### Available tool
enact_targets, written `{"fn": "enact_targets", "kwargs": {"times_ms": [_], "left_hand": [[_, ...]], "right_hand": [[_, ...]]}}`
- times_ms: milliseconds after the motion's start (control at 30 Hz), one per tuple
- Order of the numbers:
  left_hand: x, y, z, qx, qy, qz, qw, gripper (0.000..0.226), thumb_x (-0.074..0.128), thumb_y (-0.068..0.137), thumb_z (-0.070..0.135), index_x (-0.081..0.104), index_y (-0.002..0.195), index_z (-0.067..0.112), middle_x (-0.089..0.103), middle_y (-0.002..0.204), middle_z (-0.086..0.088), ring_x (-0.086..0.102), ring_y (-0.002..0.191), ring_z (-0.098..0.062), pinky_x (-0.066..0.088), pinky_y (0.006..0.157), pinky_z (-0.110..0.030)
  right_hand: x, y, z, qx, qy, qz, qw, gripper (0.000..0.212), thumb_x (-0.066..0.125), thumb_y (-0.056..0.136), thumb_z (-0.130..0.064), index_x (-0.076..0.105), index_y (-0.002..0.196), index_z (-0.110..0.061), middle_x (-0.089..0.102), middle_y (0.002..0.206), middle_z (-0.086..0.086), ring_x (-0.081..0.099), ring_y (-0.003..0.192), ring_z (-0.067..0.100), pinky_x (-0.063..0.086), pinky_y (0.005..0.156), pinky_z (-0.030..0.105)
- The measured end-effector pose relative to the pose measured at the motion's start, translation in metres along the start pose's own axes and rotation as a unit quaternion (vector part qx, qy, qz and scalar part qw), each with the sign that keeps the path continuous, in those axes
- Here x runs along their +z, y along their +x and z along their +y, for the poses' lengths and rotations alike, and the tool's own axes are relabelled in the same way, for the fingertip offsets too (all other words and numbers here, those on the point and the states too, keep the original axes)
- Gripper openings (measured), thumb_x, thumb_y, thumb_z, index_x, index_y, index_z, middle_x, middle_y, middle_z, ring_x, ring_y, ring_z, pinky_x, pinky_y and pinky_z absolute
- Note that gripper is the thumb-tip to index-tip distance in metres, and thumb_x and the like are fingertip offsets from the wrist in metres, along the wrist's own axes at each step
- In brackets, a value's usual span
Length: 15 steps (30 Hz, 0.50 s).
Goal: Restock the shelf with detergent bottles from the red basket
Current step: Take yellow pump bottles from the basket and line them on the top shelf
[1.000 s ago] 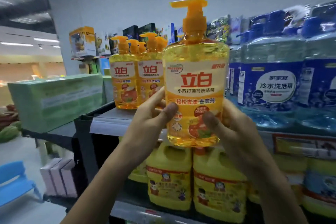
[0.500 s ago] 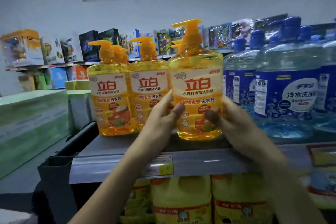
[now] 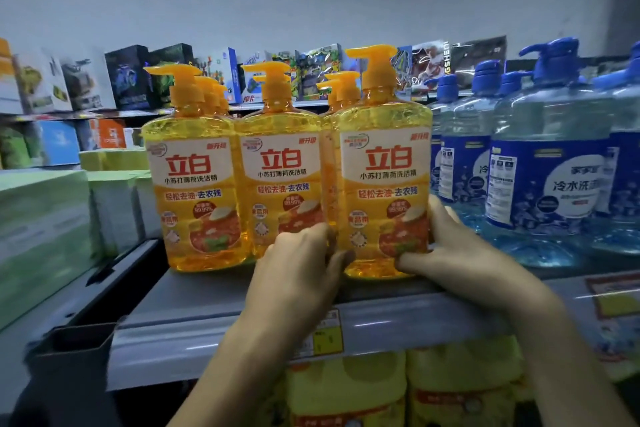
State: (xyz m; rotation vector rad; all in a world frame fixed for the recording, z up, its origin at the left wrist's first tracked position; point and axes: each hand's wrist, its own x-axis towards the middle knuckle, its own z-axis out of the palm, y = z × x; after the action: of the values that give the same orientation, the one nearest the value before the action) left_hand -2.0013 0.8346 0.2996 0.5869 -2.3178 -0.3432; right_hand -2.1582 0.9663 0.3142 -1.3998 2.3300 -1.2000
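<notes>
- a grey metal shelf point(image 3: 207, 340) with a smooth, slightly glossy front edge is seen running across the view; every bottle row is carried on it.
- large clear plastic bottles point(image 3: 547, 184) with blue pump tops and dark blue labels are ranged on the right of the shelf.
- pale green wrapped packs point(image 3: 41, 225), blocky and soft-edged, are stacked at the left.
- squat yellow jugs point(image 3: 346, 388) with moulded handles are lined up on the level below.
- the detergent bottle point(image 3: 384, 184), flat-sided translucent plastic filled with orange liquid and topped by an orange pump, is held upright at the front of the shelf, just left of the blue bottles; whether its base is fully set down cannot be told.
- two matching orange bottles point(image 3: 194, 184) are stood in front to its left, the nearer one touching it, with more pump tops showing behind.
- the left hand point(image 3: 298, 263) is wrapped round the bottle's lower left side, thumb laid on the front.
- the right hand point(image 3: 460, 250) is clasped round the lower right side, thumb pressed on the label.
- a small yellow price tag point(image 3: 327, 336) is fixed to the shelf edge.
</notes>
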Motion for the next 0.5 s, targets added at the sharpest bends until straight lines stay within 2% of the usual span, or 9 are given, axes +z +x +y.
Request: {"fn": "enact_targets", "kwargs": {"times_ms": [100,233,333,400,467,500], "left_hand": [[0.003,0.002,0.005,-0.020,-0.003,0.015,1.000,0.020,0.062,0.095,0.034,0.059,0.111,0.023,0.071,0.105,0.005,0.068,0.094,-0.014,0.060,0.078,-0.037],[0.009,0.005,0.012,-0.056,0.007,0.017,0.998,0.023,0.053,0.098,0.027,0.048,0.120,0.028,0.068,0.105,0.003,0.067,0.094,-0.020,0.059,0.080,-0.043],[0.011,0.002,0.014,-0.058,0.032,0.047,0.997,0.030,0.051,0.099,0.026,0.045,0.128,0.027,0.067,0.104,0.001,0.067,0.091,-0.020,0.058,0.080,-0.039],[0.011,0.000,0.016,-0.052,0.047,0.070,0.995,0.034,0.054,0.098,0.026,0.047,0.131,0.025,0.062,0.116,0.000,0.062,0.104,-0.021,0.054,0.087,-0.032],[0.013,-0.002,0.015,-0.062,0.057,0.089,0.992,0.043,0.057,0.097,0.028,0.045,0.138,0.023,0.050,0.126,-0.002,0.051,0.118,-0.022,0.046,0.094,-0.030],[0.013,-0.003,0.014,-0.068,0.069,0.102,0.990,0.048,0.058,0.095,0.030,0.043,0.141,0.024,0.043,0.128,-0.004,0.044,0.123,-0.024,0.043,0.099,-0.031]], "right_hand": [[0.001,0.007,-0.006,0.016,-0.004,0.002,1.000,0.074,0.081,0.066,-0.041,0.037,0.125,-0.043,0.054,0.121,-0.010,0.059,0.108,0.010,0.049,0.099,0.041],[-0.001,0.033,-0.009,0.025,-0.053,-0.035,0.998,0.066,0.076,0.051,-0.044,0.059,0.115,-0.035,0.071,0.105,-0.005,0.068,0.098,0.014,0.055,0.094,0.041],[-0.001,0.043,-0.015,0.044,-0.069,-0.047,0.996,0.045,0.077,0.066,-0.031,0.067,0.109,-0.030,0.072,0.101,-0.002,0.067,0.094,0.017,0.054,0.090,0.037],[0.002,0.045,-0.014,0.045,-0.073,-0.032,0.996,0.031,0.075,0.076,-0.027,0.067,0.106,-0.028,0.072,0.098,-0.001,0.065,0.088,0.015,0.051,0.077,0.029],[0.010,0.045,-0.009,0.040,-0.069,0.014,0.997,0.029,0.074,0.079,-0.033,0.062,0.105,-0.027,0.072,0.093,-0.001,0.068,0.079,0.013,0.053,0.069,0.029],[0.015,0.044,-0.006,0.043,-0.062,0.045,0.996,0.034,0.074,0.080,-0.036,0.056,0.107,-0.025,0.072,0.090,-0.001,0.070,0.075,0.014,0.055,0.068,0.032]]}}
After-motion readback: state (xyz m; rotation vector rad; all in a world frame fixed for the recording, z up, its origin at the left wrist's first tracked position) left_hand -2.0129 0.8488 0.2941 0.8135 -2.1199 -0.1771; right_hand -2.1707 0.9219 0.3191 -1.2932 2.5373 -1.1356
